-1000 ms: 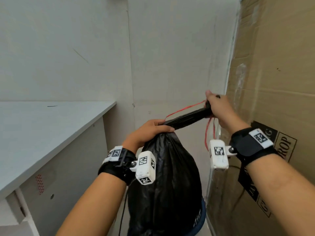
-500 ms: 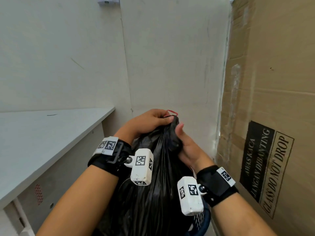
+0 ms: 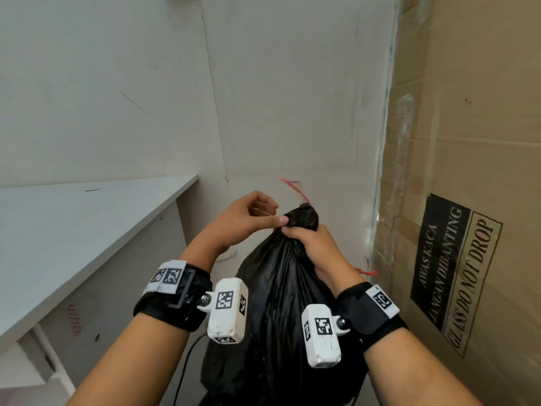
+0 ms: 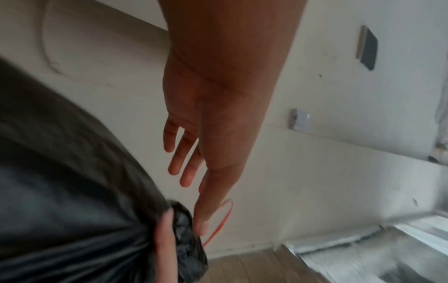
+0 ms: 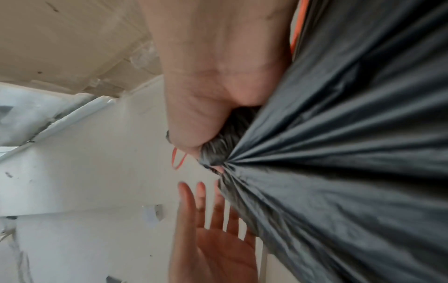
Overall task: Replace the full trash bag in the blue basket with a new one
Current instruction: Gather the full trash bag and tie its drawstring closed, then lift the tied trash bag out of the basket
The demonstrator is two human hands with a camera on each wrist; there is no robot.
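Observation:
A full black trash bag (image 3: 281,317) hangs upright in the middle of the head view, its neck bunched into a knot (image 3: 303,218) at the top. My right hand (image 3: 304,244) grips the neck just under the knot; the right wrist view shows this right hand (image 5: 201,114) clenched round the gathered plastic (image 5: 218,151). My left hand (image 3: 270,213) is beside the knot with only the thumb touching it. In the left wrist view the left hand's fingers (image 4: 179,159) are straight and spread. A red drawstring (image 3: 292,189) sticks up from the knot. The blue basket is out of view.
A white desk (image 3: 73,230) runs along the left. A tall cardboard box (image 3: 468,171) marked "GLASS DO NOT DROP" stands close on the right. A white wall corner is right behind the bag. A black cable (image 3: 184,367) hangs under the desk.
My right hand came back from pulling the bag's neck out to the right and now grips it under the knot. My left hand let go of the neck and opened.

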